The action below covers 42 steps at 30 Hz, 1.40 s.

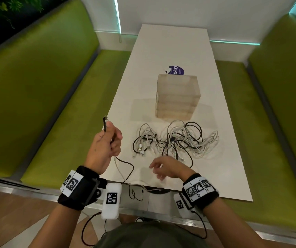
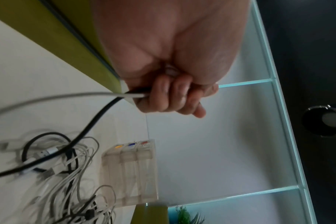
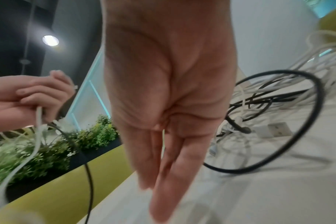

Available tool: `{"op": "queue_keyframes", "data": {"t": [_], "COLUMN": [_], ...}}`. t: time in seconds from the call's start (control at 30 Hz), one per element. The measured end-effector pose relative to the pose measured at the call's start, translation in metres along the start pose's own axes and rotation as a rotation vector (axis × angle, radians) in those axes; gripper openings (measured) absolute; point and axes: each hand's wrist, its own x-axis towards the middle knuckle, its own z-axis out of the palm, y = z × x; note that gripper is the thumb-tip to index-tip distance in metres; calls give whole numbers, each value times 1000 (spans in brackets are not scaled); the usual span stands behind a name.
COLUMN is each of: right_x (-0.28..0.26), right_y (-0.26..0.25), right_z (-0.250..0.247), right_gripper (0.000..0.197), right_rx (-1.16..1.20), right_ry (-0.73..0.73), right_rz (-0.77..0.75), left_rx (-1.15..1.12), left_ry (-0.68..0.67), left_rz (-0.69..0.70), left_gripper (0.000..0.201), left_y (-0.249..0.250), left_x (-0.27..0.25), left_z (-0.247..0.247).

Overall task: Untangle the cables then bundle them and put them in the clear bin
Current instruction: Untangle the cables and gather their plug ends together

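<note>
A tangle of white and black cables [image 1: 176, 140] lies on the white table [image 1: 224, 140], in front of the clear bin [image 1: 177, 96]. My left hand [image 1: 107, 142] is raised at the table's left edge and grips a black cable and a white cable [image 2: 98, 98], whose plug [image 1: 105, 120] sticks up above the thumb. Both cables [image 1: 125, 169] trail down over the near table edge. My right hand [image 1: 163, 167] hovers over the table near the pile, fingers straight [image 3: 163, 174] and holding nothing. The pile [image 3: 269, 113] sits just beyond it.
A purple round sticker [image 1: 176, 70] lies behind the bin. Green padded benches [image 1: 54, 86] flank the table on both sides. The far half of the table is bare. Plants [image 3: 48, 151] stand behind the left bench.
</note>
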Motion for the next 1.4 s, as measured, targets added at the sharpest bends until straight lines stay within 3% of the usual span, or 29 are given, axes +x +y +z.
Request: {"op": "queue_keyframes", "data": {"t": [0.13, 0.23, 0.43, 0.73, 0.97, 1.13, 1.27, 1.4], "right_x": [30, 50, 64, 19, -12, -16, -10, -10], "right_y": [-16, -27, -26, -31, -65, -83, -85, -87], "right_z": [-1, 9, 19, -43, -76, -80, -78, -74], "right_gripper": [16, 25, 15, 19, 11, 16, 19, 19], "right_rx": [57, -36, -132, -130, 2, 66, 260, 491], "right_ry": [241, 345, 435, 596, 547, 523, 596, 626], "right_rz": [13, 75, 76, -123, -281, -306, -305, -347], "left_rx": [-62, -55, -128, -40, 96, 317, 345, 292], "left_ry": [-1, 0, -41, -103, -105, -253, -278, -256], "left_rz": [-3, 12, -3, 4, 50, 58, 61, 104], "left_gripper": [30, 22, 27, 33, 28, 27, 32, 21], "left_y": [-3, -6, -11, -24, -35, -46, -46, -46], "left_x": [2, 2, 4, 21, 47, 58, 57, 54], "left_z": [-5, -5, -7, 3, 27, 39, 41, 43]}}
